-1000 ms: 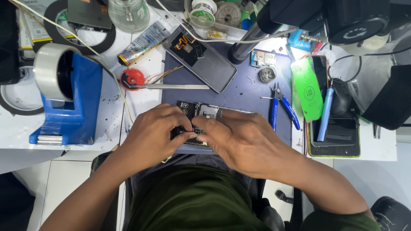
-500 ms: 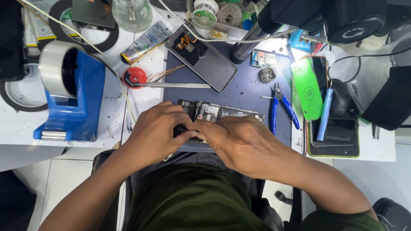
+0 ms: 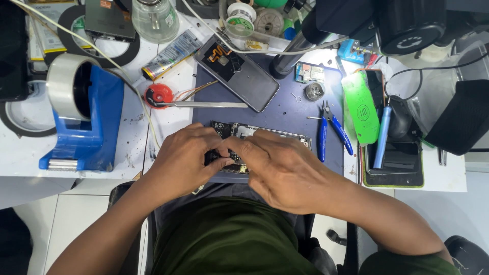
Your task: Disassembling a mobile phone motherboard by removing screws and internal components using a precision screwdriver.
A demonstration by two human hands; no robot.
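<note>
Left hand: your left hand (image 3: 186, 160) lies over the left end of the opened phone (image 3: 265, 137), fingers curled down onto it; its grip is closed on the phone's lower left part, thumb tip meeting the other hand's fingers.
Right hand: your right hand (image 3: 285, 170) covers the middle and lower edge of the phone, fingertips pressed at the same spot as the left thumb; whether it pinches a small part there or only presses, you cannot tell from this view.
Opened phone: it lies flat on the dark blue mat (image 3: 290, 109), near the front edge of the bench (image 3: 168, 97), long side running left to right; its bare circuitry shows along the top edge above your knuckles.
Back cover: a grey phone back cover (image 3: 239, 74) lies tilted on the mat's upper left corner, well apart from your hands.
Tweezers: metal tweezers (image 3: 204, 105) lie just above your left hand, pointing right, beside a red round reel (image 3: 159, 94).
Cutters: blue-handled cutters (image 3: 331, 132) rest on the mat just right of the phone.
Tape dispenser: a blue tape dispenser (image 3: 84, 119) stands at the bench's left.
Right side: a green flat tool (image 3: 360, 109) and a blue pen-like tool (image 3: 382, 135) lie over a dark phone (image 3: 395, 163).
</note>
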